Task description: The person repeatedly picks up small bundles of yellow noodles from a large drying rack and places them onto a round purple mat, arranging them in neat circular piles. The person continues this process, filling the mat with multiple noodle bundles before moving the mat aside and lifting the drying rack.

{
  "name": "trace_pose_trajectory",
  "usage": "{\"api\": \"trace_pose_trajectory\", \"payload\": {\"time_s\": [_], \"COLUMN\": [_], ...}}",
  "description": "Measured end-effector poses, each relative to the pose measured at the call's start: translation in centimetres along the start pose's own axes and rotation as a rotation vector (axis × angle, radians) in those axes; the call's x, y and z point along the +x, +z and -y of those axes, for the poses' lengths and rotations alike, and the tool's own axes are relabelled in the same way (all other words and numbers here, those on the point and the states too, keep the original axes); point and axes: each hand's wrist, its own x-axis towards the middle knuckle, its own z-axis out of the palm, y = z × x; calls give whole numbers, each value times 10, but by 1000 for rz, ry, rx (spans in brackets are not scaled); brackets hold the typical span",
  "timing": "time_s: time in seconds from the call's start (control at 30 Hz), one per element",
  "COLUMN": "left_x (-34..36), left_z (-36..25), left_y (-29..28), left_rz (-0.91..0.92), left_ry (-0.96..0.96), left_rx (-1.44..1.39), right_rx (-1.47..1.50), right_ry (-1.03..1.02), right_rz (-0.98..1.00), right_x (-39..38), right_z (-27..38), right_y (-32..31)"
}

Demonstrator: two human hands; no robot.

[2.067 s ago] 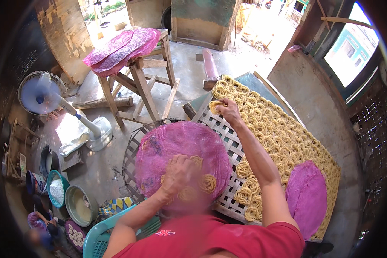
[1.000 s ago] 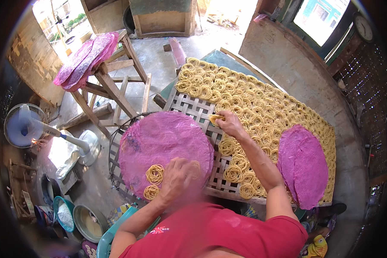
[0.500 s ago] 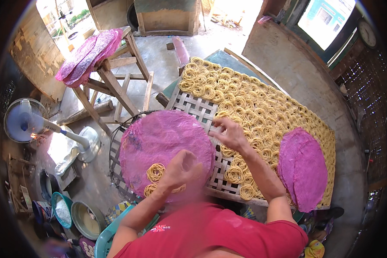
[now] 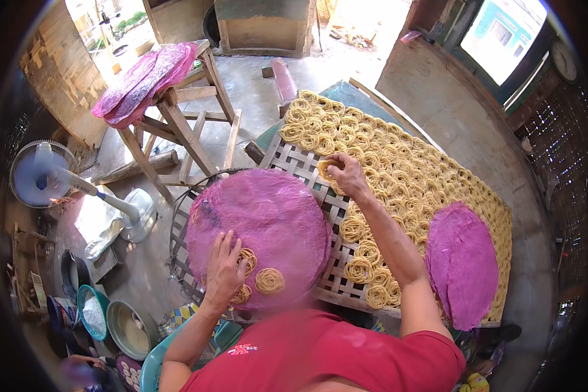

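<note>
Where the left hand (image 4: pixel 222 276) rests: flat toward the left of the round purple sheet (image 4: pixel 261 215), fingers stretched out and slightly spread, its thumb side touching or just beside two noodle nests (image 4: pixel 249 261); I can't tell which.
Right hand (image 4: pixel 349 176): over the edge of the bamboo lattice (image 4: pixel 299 162), thumb and fingers pinching a held nest (image 4: pixel 324 171) by its rim.
Just changed: half a second ago those right fingers stood apart with nothing visible between them, and the left hand was curled nearer the sheet's middle.
What that means: another nest seems to have reached the lattice, not yet let go, while a loose nest (image 4: pixel 270 281) lies uncovered on the sheet.
Nest rows (image 4: pixel 424 189): packed across most of the lattice, slats showing near the right hand.
Oval purple sheet (image 4: pixel 462 268): lying over the nests, right of the right forearm.
</note>
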Motion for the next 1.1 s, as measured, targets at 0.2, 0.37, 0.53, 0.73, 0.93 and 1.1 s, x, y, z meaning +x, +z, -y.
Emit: {"api": "trace_pose_trajectory", "payload": {"time_s": [0.2,0.37,0.53,0.73,0.93,1.1], "left_x": [-11,6,12,6,15,28], "left_z": [1,1,19,49,47,43], "left_y": [-13,-30,-28,-23,-21,-27], "left_rz": [89,255,339,182,66,-12], "left_ry": [-58,-120,-306,-519,-463,-426], "left_rx": [-146,-361,-765,-1250,-1329,-1388], "right_rx": [-598,-144,-280,-408,-255,193], "right_ry": [-190,-388,-805,-831,-772,-279], "right_rz": [-217,183,631,682,723,783], "right_x": [0,-88,-174,-190,-176,-135], "right_z": [0,28,64,80,85,78], "right_y": [4,27,88,108,106,61]}}
